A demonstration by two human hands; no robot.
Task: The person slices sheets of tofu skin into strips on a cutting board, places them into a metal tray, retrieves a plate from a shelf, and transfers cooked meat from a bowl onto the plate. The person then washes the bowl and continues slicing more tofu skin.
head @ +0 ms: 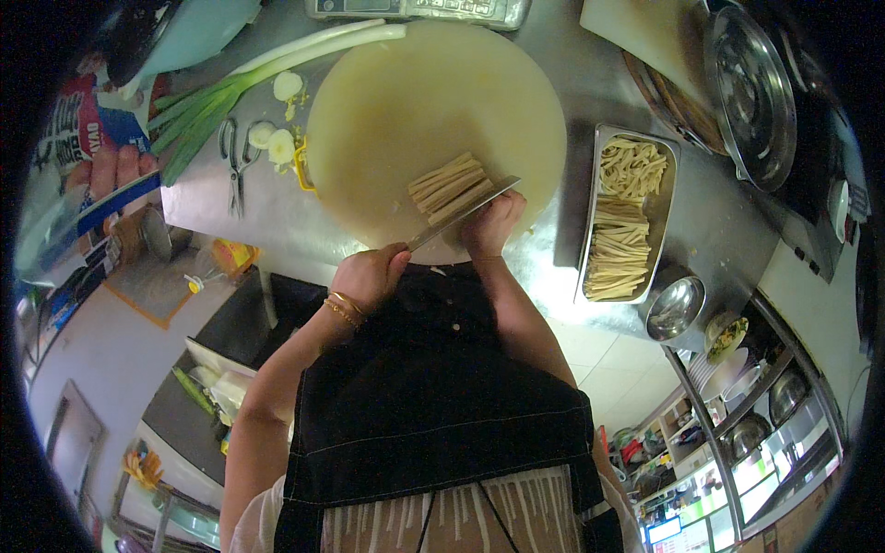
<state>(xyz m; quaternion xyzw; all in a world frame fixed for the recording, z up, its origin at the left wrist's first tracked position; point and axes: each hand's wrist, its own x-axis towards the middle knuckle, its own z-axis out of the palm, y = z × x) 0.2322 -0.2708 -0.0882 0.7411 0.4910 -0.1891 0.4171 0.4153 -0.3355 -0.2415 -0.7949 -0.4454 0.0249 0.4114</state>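
My left hand [370, 276], with gold-coloured bracelets at its wrist, is closed around the handle of a kitchen knife [464, 214]. The blade slants up to the right over a round, pale cutting board [442, 90]. Along the blade's far side lies a neat bundle of beige food strips [449, 185], which look like tofu skin or noodles. My right hand [494, 221] is on the near side with curled fingers against the far end of the blade; whether it grips anything is hidden. Right of the board, a rectangular metal tray [588, 228] holds loose, curled strips and straighter, stacked ones.
Left of the board are a leek [235, 86], scissors [237, 166], white vegetable pieces [281, 146] and a yellow handle [302, 164]. A scale [422, 8] stands beyond. At right are a metal bowl [675, 308] and a round metal lid [752, 97].
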